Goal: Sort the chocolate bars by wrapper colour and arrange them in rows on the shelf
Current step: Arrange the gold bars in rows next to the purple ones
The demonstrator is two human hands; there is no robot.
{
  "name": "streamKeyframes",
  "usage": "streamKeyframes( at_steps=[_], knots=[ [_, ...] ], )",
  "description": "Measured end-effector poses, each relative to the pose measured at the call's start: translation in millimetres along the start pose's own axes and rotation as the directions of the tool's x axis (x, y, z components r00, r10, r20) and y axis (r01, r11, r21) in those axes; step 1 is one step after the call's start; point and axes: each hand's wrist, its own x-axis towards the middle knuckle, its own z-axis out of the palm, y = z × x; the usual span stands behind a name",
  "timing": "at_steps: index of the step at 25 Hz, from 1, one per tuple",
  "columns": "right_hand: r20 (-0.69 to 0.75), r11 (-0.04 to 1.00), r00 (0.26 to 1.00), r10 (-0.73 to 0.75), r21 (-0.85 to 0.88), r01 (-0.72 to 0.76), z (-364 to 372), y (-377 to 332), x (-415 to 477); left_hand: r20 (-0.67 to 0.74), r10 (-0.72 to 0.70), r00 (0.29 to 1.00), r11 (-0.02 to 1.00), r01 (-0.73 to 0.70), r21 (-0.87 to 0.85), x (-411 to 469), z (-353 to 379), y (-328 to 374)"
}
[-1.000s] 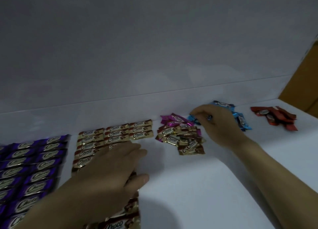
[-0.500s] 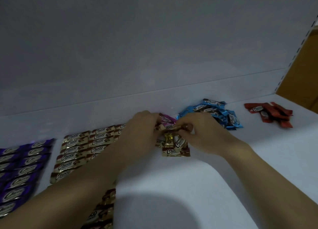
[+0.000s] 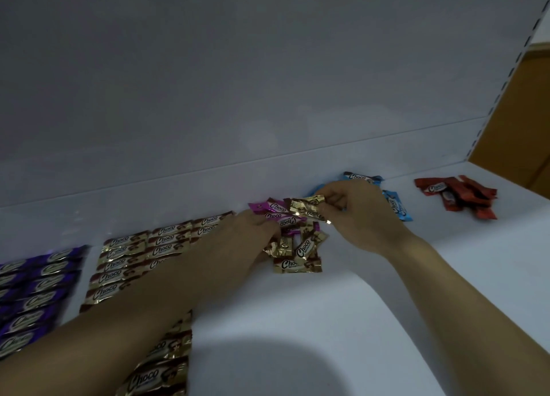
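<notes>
- White back panel, behind everything.
- White shelf, with all bars lying on it.
- Purple bars in neat rows at far left, a little blurred.
- Gold bars in rows just beside the purple ones, partly hidden under the left forearm; more gold rows at the bottom edge.
- Right hand above the back of the shelf, thumb and bent fingers pinching one gold bar, lifted over the mixed pile.
- Left hand palm down, fingers bent onto the mixed pile; not possible to tell if anything is gripped.
- Mixed pile of gold and magenta bars, unsorted, between the two hands.
- Red bars in a loose heap at far right, well apart.
- Blue bars in a heap, partly behind the right hand.
- Magenta bars at the back of the mixed pile, touching the left fingertips.
</notes>
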Motion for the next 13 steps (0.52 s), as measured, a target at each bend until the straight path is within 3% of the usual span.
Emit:
streamKeyframes(
  at_steps=[2,3,4,5,6,7,8,10,13],
  knots=[
    [-0.052,0.999,0.999,0.008,0.05,-0.006,-2,-5,0,-0.028,-0.115,0.993,0.985,0.111,-0.129,-2,-6,3],
    [-0.067,0.991,0.997,0.026,0.133,-0.017,-3,-7,0,-0.075,-0.247,0.966,0.936,0.218,-0.277,1,-9,7],
    [-0.061,0.966,0.997,0.054,0.258,-0.036,-4,-11,0,-0.065,-0.445,0.893,0.792,0.358,-0.495,4,-14,11],
    [-0.034,0.923,0.996,0.081,0.379,-0.062,-5,-14,0,0.047,-0.608,0.792,0.508,0.435,-0.743,7,-16,13],
    [0.008,0.879,0.995,0.097,0.469,-0.089,-4,-18,-1,0.234,-0.642,0.73,0.148,0.418,-0.896,9,-23,20],
    [0.053,0.844,0.993,0.102,0.524,-0.115,-2,-21,-2,0.382,-0.589,0.712,-0.145,0.372,-0.917,14,-28,24],
    [0.096,0.822,0.99,0.105,0.552,-0.141,0,-24,-3,0.453,-0.51,0.731,-0.284,0.354,-0.891,19,-30,27],
    [0.154,0.803,0.982,0.107,0.569,-0.176,4,-25,-5,0.434,-0.466,0.771,-0.302,0.323,-0.897,24,-31,39],
    [0.226,0.805,0.971,0.077,0.56,-0.194,7,-24,-7,0.383,-0.6,0.703,-0.27,0.272,-0.923,27,-27,52]
  ],
)
